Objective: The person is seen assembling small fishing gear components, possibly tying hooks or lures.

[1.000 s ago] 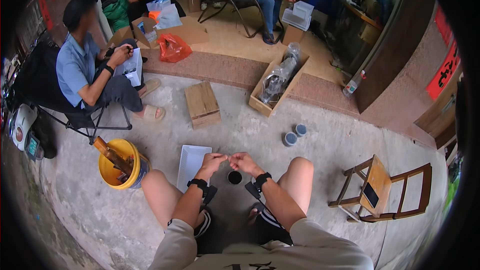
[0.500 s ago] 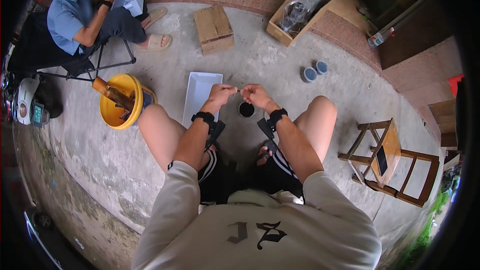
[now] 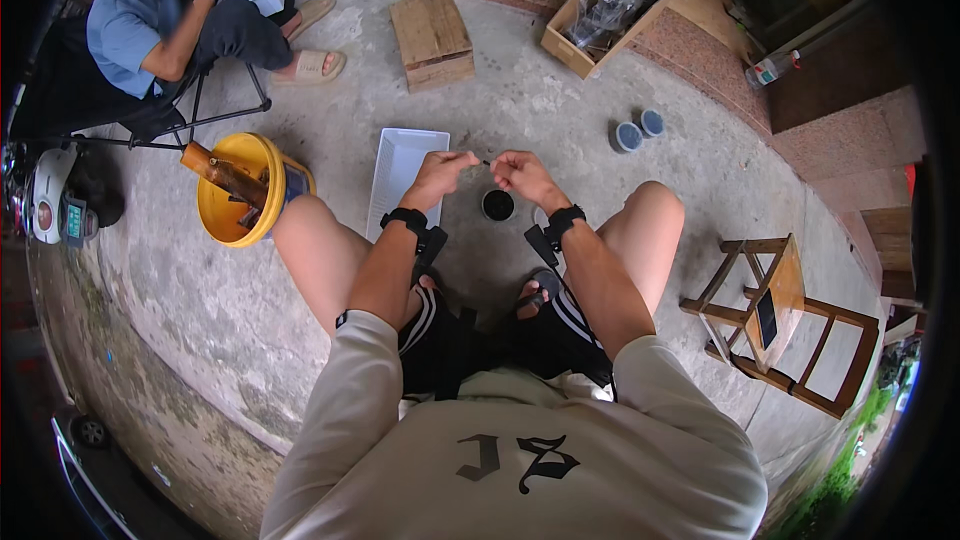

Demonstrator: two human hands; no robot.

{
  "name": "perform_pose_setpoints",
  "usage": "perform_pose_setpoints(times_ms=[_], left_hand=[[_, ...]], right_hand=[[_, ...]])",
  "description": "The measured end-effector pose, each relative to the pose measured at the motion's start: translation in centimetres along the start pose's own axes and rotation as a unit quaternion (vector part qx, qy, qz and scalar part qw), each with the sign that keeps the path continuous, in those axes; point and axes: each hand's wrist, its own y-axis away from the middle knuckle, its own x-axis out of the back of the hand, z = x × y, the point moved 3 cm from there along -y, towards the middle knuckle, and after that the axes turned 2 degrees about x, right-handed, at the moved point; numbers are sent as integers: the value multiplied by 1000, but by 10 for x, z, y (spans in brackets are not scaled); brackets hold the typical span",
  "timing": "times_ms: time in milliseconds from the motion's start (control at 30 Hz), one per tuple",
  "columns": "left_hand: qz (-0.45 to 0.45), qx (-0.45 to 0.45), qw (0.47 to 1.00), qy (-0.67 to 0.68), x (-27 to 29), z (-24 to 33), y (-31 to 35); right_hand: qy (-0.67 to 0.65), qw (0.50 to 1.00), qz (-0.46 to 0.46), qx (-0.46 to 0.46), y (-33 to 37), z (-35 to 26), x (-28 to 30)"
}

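My left hand (image 3: pixel 440 178) and my right hand (image 3: pixel 526 178) meet fingertip to fingertip in front of me, both closed in a pinch. Between them shows a small dark piece (image 3: pixel 486 162), too tiny to name; both pinches seem to be on it. Just below my right fingers, a small round cup (image 3: pixel 498 204) with dark contents stands on the ground. A white plastic tray (image 3: pixel 385 180) lies beside my left hand, partly covered by that hand and forearm. Black bands are strapped round both wrists.
At left stands a yellow bucket (image 3: pixel 205 210) holding brown pieces. Ahead are a wooden box (image 3: pixel 430 30) and a carton (image 3: pixel 565 50) with plastic-wrapped things. Two lidded tubs (image 3: pixel 628 137) sit right. A wooden chair (image 3: pixel 785 305) carries a phone. A seated person (image 3: pixel 130 25) handles a white basket.
The whole view has shifted slightly, so the surroundings appear a little higher. My hands stay pinched together, now with a slightly wider gap between the fingertips. The seated person's hands are higher in view.
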Motion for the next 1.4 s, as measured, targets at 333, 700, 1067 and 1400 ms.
perform_pose_setpoints(times_ms=[333, 700, 1067, 1400], left_hand=[[10, -41, 995, -86, -6, 1, -5], [5, -43, 995, -88, -6, 4, -4], [31, -49, 993, -104, -3, 3, -2], [38, -45, 995, -82, -2, 6, 0]], right_hand=[[4, 999, -42, 20, 2, -7, -5], [-7, 998, -52, -21, 3, -2, -2], [-11, 999, -44, 17, 6, -1, 0], [-82, 995, -8, -51, 20, -13, 0]])
